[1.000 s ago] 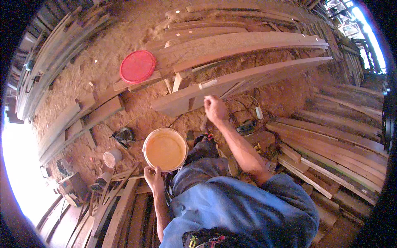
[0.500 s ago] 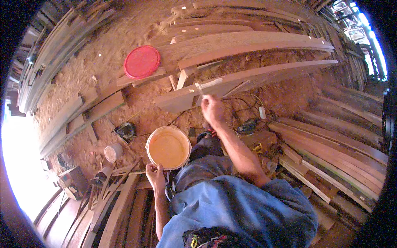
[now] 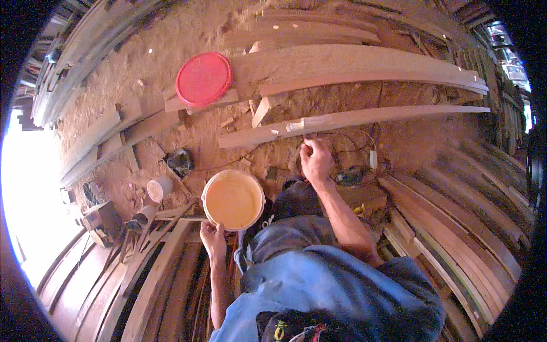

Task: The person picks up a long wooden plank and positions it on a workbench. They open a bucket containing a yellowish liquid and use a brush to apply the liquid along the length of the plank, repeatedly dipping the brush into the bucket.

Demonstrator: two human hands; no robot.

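My left hand is closed on the lower rim of a round white bucket, which holds a smooth yellow-orange substance. My right hand is closed and reaches the near edge of a long narrow wooden board. From its fingers a slim, light-tipped tool points at the board; its kind is too small to make out. Pale, wet-looking patches lie on the board just beyond these fingers.
A red round lid rests on wood beyond the bucket. A wide plank lies behind the narrow board. Stacked boards fill the right side. Cables, a dark power tool and a white pot sit on the dirt ground.
My right hand has come down and closer to me, and the tool's tip now shows less. The view has shifted a little. My left hand keeps hold of the bucket.
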